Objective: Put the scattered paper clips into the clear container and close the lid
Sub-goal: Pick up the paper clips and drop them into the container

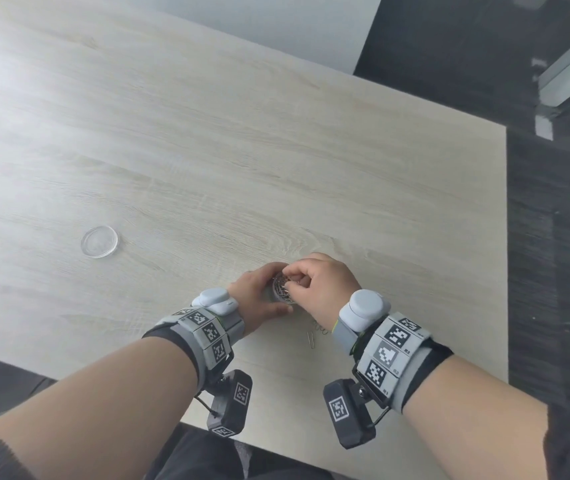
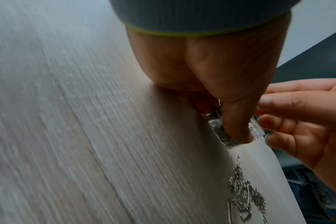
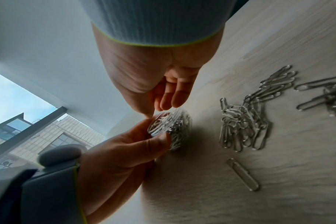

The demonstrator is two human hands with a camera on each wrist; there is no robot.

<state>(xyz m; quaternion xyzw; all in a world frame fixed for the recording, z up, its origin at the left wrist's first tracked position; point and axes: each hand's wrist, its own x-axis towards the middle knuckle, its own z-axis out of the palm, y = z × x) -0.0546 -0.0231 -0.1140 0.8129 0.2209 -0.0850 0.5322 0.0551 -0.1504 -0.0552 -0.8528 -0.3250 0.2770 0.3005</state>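
Left hand (image 1: 257, 292) curled round the clear container (image 1: 282, 289), thumb and fingers gripping its wall, on the pale wood bench (image 1: 207, 150). Right hand (image 1: 321, 282) poised over the container's open mouth, fingers loosely bent, thumb and fingertips (image 3: 169, 100) close together at the rim; whether a clip is pinched there, impossible to tell. Container packed with silver clips, mouth facing up, much of its wall hidden behind the left thumb (image 2: 238, 121). Loose paper clips (image 3: 244, 121) heaped on the bench just beside the container, on the person's side, mostly covered by the right wrist in the head view. One single clip (image 3: 243, 174) lying flat apart from the heap, long axis slanting away from the container. Round clear lid (image 1: 99, 242) lying flat, well apart from the container, off beyond the left hand.
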